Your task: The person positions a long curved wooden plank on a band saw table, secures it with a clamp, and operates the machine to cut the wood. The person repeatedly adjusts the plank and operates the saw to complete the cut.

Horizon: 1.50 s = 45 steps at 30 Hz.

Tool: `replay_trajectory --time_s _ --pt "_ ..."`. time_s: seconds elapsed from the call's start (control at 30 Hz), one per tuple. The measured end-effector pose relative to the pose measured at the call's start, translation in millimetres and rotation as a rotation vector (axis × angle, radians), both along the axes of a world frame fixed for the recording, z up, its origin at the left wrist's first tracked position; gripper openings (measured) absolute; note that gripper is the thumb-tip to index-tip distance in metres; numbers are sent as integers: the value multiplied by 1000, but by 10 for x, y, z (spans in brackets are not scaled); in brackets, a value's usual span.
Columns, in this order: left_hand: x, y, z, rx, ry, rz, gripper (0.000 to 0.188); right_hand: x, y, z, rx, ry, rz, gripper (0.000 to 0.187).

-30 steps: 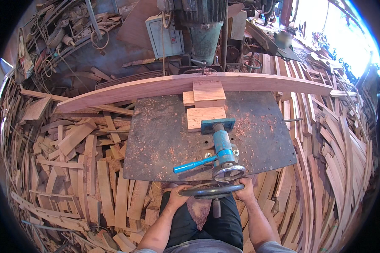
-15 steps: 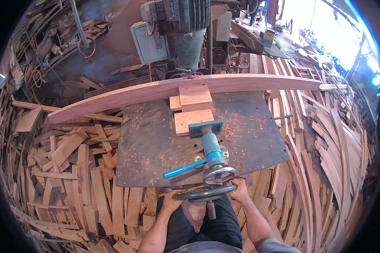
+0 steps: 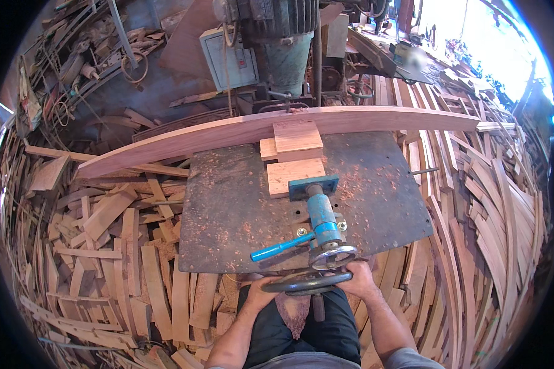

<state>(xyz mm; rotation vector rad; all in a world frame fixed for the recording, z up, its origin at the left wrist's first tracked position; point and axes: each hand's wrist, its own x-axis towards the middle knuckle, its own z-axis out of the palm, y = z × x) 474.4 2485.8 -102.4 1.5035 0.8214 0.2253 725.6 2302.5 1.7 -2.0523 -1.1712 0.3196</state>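
Note:
My left hand (image 3: pixel 260 294) grips the left rim of a large dark handwheel (image 3: pixel 303 284) at the near edge of a metal worktable (image 3: pixel 228 227). The right rim is held by my right hand (image 3: pixel 358 280), its fingers closed round it. Just beyond stand a smaller chrome wheel (image 3: pixel 333 257) and a blue screw clamp (image 3: pixel 324 215) with a blue lever (image 3: pixel 282 248). The clamp's plate faces a wooden block (image 3: pixel 294 176). Farther back, stacked blocks (image 3: pixel 298 140) meet a long, slightly curved plank (image 3: pixel 228 135) standing on edge across the table.
Behind the plank rises a drilling or milling machine's motor (image 3: pixel 283 55), beside a grey switch box (image 3: pixel 229 64). Offcuts (image 3: pixel 108 215) are heaped at the left. Long boards (image 3: pixel 449 246) cover the floor at the right. Wood chips lie on the table.
The whole scene has shifted slightly to the right in the picture. Both hands keep their hold on the handwheel, which shows no clear turn; the plank and clamp look unchanged.

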Motion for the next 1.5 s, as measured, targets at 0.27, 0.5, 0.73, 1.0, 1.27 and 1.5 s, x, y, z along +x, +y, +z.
replay_trajectory --time_s 0.27,0.5,0.73,1.0,1.27,1.5 --pt "-22 2 9 98 -60 -20 34 40 -17 -118 60 36 -3 56" --pt "11 -21 -137 127 -23 24 27 13 -9 -106 -22 116 -44 56" --pt "27 -46 -275 142 -76 71 22 -15 25 -109 128 5 -23 57" --pt "22 -53 -8 201 -58 92 18 -13 16 -227 229 84 -64 50" --pt "27 -65 97 240 -74 101 19 5 -18 -361 235 176 -60 52" --pt "6 -58 136 255 -77 80 19 32 -49 -456 170 118 -61 48"
